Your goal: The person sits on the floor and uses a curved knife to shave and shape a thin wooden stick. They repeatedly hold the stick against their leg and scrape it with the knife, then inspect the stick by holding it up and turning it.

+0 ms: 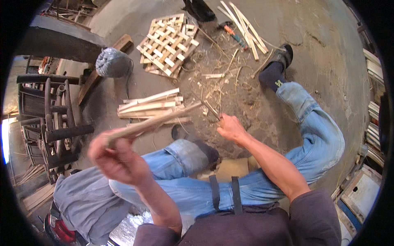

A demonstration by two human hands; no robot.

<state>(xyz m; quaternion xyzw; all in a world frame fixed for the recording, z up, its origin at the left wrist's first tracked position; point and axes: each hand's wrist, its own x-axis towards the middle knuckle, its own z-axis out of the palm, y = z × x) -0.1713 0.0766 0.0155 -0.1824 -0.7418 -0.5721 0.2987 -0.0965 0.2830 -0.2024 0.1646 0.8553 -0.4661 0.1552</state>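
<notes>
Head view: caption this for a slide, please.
Left hand holds a wooden strip, right hand a dark tool; a woven panel lies beyond.

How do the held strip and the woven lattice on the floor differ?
The strip is one slim piece; the lattice is many pieces interlaced. The strip is raised in the left hand; the lattice lies on the floor, untouched. Both look like wood or bamboo.

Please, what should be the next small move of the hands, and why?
Perhaps the left hand should draw the strip gently back past the tool: it grips the near end, the far end is at the tool held in the right hand, and shavings lie nearby.
</notes>
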